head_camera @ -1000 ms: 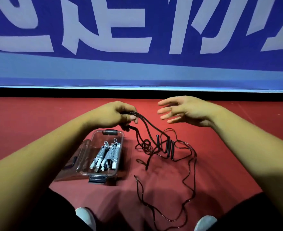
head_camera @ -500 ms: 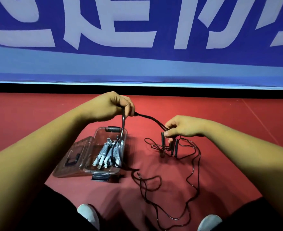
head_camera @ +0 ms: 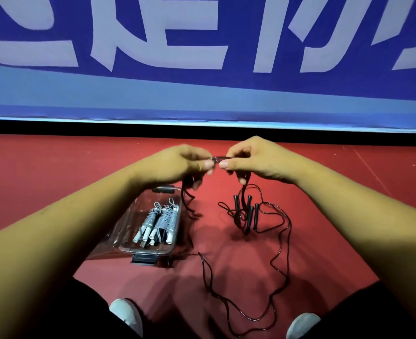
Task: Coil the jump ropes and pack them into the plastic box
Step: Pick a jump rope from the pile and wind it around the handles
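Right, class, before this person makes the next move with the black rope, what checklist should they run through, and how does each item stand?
1. Grip on the black rope: ok, left hand and right hand both pinch it.
2. Plastic box open: ok.
3. Black rope coiled: not ok, it trails loose over the floor.
4. Black handles free of tangles: cannot tell.
5. Room beside the grey ropes in the box: cannot tell.

Black jump rope [head_camera: 279,243] trailing in loose loops over floor at right, handles [head_camera: 249,214] dangling. Clear plastic box [head_camera: 150,225] sitting open at left, holding coiled grey ropes [head_camera: 160,221] with white handles.
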Demonstrator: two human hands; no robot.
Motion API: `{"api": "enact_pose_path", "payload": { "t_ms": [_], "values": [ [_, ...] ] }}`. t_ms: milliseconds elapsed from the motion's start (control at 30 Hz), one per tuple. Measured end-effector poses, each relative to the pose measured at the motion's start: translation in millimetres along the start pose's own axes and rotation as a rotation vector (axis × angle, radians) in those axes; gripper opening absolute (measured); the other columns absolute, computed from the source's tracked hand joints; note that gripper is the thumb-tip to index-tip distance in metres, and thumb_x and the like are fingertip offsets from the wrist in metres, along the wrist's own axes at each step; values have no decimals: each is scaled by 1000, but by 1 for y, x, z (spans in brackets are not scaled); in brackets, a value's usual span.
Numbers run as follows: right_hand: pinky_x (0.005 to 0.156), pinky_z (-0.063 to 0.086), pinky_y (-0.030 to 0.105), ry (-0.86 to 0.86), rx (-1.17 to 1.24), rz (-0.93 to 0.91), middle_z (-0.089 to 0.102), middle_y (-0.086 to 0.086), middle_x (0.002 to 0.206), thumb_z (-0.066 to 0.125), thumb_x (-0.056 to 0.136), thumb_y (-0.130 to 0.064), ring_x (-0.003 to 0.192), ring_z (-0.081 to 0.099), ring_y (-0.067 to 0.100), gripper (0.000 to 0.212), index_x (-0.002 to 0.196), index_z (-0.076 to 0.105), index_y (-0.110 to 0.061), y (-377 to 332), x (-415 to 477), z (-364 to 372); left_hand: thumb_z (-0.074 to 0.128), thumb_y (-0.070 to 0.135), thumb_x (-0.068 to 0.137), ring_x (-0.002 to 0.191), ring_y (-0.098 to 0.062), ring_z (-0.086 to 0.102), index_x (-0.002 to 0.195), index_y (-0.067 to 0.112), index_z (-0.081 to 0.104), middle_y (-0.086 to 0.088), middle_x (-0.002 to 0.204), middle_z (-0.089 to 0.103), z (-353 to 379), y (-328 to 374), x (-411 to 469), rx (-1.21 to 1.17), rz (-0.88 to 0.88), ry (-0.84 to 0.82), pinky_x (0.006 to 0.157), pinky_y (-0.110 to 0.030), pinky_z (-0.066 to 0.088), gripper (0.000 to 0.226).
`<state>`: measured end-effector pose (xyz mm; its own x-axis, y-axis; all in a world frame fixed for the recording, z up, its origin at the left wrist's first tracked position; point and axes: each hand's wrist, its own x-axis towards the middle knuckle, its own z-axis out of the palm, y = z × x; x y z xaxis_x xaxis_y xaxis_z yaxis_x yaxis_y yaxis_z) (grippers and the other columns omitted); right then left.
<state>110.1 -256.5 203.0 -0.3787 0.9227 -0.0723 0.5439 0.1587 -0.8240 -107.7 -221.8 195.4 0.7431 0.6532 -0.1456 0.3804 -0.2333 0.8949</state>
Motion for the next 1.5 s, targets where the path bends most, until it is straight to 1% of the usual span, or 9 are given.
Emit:
{"api": "enact_pose_path", "payload": {
  "t_ms": [300, 367, 500, 667, 900, 1067, 1267, 1400, 1500],
  "values": [
    [80, 51, 41, -84, 156, 261, 58, 14, 70, 57, 96, -13, 71, 66, 23, 20, 80, 57, 0, 69, -12, -5, 41, 9, 104, 55, -20, 44, 78, 10, 54, -3, 61, 45, -50, -21, -4, -197, -18, 582, 54, -22, 33, 30],
    [67, 47, 39, -43, 185, 205, 46, 10, 61, 57, 96, -15, 58, 53, 22, 23, 76, 59, -5, 59, -8, 0, 53, 7, 99, 79, -18, 64, 99, 10, 60, -10, 87, 66, -53, -33, -3, 161, -134, 555, 69, -19, 44, 8],
    [52, 35, 25, -47, 156, 77, 40, -3, 52, 59, 96, -19, 49, 36, 15, 24, 85, 68, 1, 21, 0, 12, 78, 22, 83, 137, -3, 39, 149, 20, 37, 9, 149, 44, -33, -28, 0, 389, -49, 316, 117, -24, 27, 77],
    [48, 28, 24, 23, 316, -24, 35, -2, 47, 57, 96, -12, 45, 28, 13, 22, 84, 67, 4, -1, 5, 10, 60, 24, 97, 81, 2, 65, 109, 7, 60, 4, 97, 68, 10, -7, 8, 285, -3, -11, 74, -9, 45, 21],
    [71, 53, 25, -132, 216, 186, 56, 6, 67, 61, 94, -13, 82, 69, 31, 14, 83, 58, -5, 42, -2, -3, 46, 9, 101, 50, -13, 42, 74, 7, 50, 3, 56, 43, -16, 1, 7, -471, 117, 339, 59, -23, 35, 27],
    [87, 54, 45, -160, 368, 279, 57, 7, 70, 50, 101, -17, 87, 69, 34, 22, 80, 53, -10, 52, -1, 16, 46, 10, 103, 51, -16, 50, 76, 6, 54, -1, 59, 41, -25, -11, 11, -506, 9, 534, 63, -27, 47, 28],
    [66, 50, 35, 92, 759, 163, 32, -2, 52, 43, 103, -19, 45, 33, 14, 27, 81, 52, -8, 13, 9, 32, 63, 18, 88, 109, -30, 55, 114, 9, 55, -12, 114, 56, -28, -37, 16, 540, -253, 758, 93, -35, 43, 29],
    [55, 38, 29, 226, 1172, 168, 31, -2, 49, 41, 103, -20, 42, 31, 13, 26, 81, 49, -8, -14, 14, 28, 56, 56, 87, 112, -16, 64, 111, 18, 65, 0, 112, 72, 12, -21, 10, -41, -19, 263, 100, -35, 48, 46],
    [50, 35, 25, 272, 1362, 187, 32, -2, 52, 41, 103, -20, 44, 30, 12, 25, 82, 49, -7, -22, 16, 24, 59, 39, 91, 125, -21, 58, 125, 7, 59, -10, 126, 67, 51, -22, 10, -219, 1, -87, 108, -29, 42, 46]
  ]
}}
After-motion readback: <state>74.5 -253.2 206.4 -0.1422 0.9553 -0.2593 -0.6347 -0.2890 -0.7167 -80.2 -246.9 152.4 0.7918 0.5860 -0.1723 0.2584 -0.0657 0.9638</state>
